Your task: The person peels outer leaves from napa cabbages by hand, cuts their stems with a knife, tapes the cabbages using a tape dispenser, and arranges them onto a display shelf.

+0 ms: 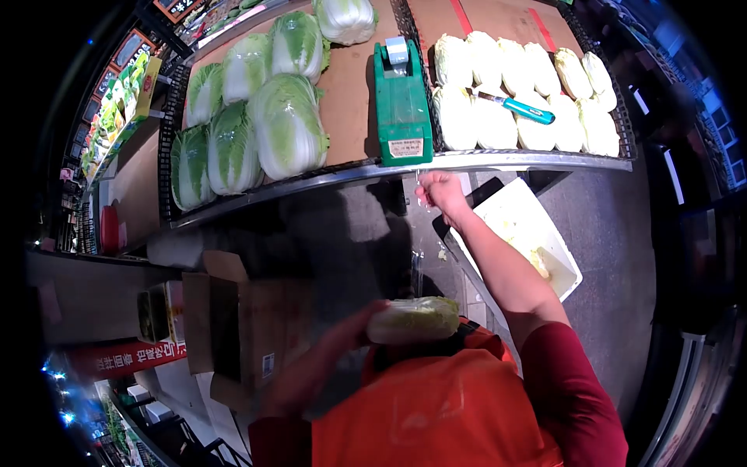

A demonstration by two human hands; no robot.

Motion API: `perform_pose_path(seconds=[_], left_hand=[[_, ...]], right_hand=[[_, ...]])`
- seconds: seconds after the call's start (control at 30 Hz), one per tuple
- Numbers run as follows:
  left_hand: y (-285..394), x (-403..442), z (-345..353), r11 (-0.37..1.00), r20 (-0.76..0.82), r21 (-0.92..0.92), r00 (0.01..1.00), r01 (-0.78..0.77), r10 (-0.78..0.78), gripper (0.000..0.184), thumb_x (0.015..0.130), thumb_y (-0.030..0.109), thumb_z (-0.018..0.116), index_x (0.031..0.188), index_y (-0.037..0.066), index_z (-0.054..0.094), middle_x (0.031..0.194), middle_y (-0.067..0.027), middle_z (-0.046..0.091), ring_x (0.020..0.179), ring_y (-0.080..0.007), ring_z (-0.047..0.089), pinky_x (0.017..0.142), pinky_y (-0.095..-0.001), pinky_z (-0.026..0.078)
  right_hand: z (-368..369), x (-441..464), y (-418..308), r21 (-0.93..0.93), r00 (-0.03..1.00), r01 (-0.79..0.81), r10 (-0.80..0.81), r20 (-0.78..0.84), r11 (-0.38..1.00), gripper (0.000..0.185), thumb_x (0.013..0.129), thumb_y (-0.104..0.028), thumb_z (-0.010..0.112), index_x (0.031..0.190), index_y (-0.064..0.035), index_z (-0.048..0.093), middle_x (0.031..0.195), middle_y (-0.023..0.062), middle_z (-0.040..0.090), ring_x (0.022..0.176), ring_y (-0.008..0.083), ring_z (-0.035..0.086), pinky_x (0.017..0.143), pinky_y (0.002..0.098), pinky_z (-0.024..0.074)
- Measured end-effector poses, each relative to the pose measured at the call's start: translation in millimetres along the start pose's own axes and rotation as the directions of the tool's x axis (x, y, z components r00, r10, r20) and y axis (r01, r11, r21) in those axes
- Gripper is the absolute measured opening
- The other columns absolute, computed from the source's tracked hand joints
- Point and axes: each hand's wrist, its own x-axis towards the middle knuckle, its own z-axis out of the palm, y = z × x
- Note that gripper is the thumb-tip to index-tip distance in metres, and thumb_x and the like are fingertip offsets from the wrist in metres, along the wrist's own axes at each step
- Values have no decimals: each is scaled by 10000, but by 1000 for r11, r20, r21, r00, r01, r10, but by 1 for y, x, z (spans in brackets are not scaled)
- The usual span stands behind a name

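My left hand (pixel 362 323) holds a small pale napa cabbage (pixel 414 319) lying sideways against my chest. My right hand (pixel 441 193) is just below the front edge of the display stand, its fingers pinched together on what looks like a clear plastic strip (pixel 418 261), which glints between the hand and the cabbage. Directly above that hand, a green dispenser (pixel 403 109) with a white label stands at the stand's edge. To its right, several peeled pale cabbages (pixel 498 117) sit in rows, and a knife with a teal handle (pixel 529 110) lies on top of them.
Larger green cabbages (pixel 288 128), some in film, fill the left side of the stand (pixel 350 117). A white foam box (pixel 537 218) with leaf scraps is below my right forearm. An open cardboard box (pixel 272 327) stands at left. A metal rail (pixel 529 161) edges the stand.
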Motion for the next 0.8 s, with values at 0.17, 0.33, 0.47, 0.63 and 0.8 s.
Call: perform_pose_path(seconds=[0.17, 0.33, 0.47, 0.63, 0.8], left_hand=[[3, 3, 1, 998, 46, 3, 997, -57, 56, 663, 836, 593, 498, 1295, 118, 453, 1210, -71, 554, 1069, -187, 559, 855, -371, 494], [33, 13, 16, 992, 3, -36, 993, -121, 122, 570, 853, 555, 507, 1242, 138, 501, 1145, -27, 592, 985, -145, 598, 771, -339, 526], [56, 17, 31, 981, -117, 118, 979, -156, 169, 562, 835, 599, 493, 1166, 148, 551, 1016, -17, 636, 849, -118, 628, 644, -294, 539], [81, 54, 25, 972, 70, 20, 970, -233, 231, 593, 839, 603, 461, 1149, 103, 528, 898, -54, 646, 634, -162, 635, 465, -256, 514], [107, 36, 69, 950, 25, 52, 951, -309, 308, 604, 860, 578, 431, 1198, 83, 499, 934, -89, 645, 636, -205, 640, 458, -264, 507]], right_hand=[[-5, -37, -69, 0, 967, 226, -225, 116, 974, 181, 905, -217, 558, 815, -73, 620, 662, -26, 606, 573, 45, 530, 521, 199, 391], [-11, -116, -108, -113, 860, 485, -449, 243, 867, 194, 903, -176, 559, 868, 1, 629, 687, 16, 615, 620, 58, 551, 630, 215, 455], [-21, -192, -77, -120, 714, 687, -636, 291, 717, 150, 889, -143, 585, 833, -8, 622, 739, 46, 622, 706, 76, 574, 650, 234, 472], [-53, -264, -23, -338, 497, 866, -704, 507, 368, 104, 764, -99, 676, 862, -68, 663, 771, 72, 663, 675, 216, 619, 564, 314, 457], [-93, -263, 54, -332, 821, 543, -406, 401, 771, 107, 797, -108, 662, 875, -37, 679, 878, 84, 678, 878, 243, 637, 812, 351, 492]])
